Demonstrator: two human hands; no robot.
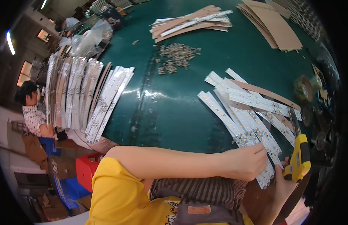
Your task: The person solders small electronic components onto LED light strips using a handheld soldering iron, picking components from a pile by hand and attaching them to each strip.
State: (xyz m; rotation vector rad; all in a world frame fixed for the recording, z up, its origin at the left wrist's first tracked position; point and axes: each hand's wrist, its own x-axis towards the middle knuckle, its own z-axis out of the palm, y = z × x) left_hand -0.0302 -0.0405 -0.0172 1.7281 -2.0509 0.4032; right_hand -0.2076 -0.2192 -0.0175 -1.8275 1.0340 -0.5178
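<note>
My left hand (250, 162), its fingers pinched together, is over the near ends of white LED strip boards (239, 123) at the right of the table. Whatever its fingertips may hold is too small to make out. Close by on the right, my right hand (282, 187) is closed round the lower part of a yellow-and-black hand tool (300, 157) with a long dark metal piece pointing away from me. The boards lie fanned out and overlapping, with small metallic parts scattered on their near portions. A brown strip (267, 92) lies among them.
On the green table (170, 116) are a heap of small parts (177, 54), stacked strips (191, 22) and cardboard sheets (273, 24). More bundled boards (80, 93) line the left edge. Tape rolls (303, 89) sit far right. A seated person (33, 112) and red stool (88, 170) are left.
</note>
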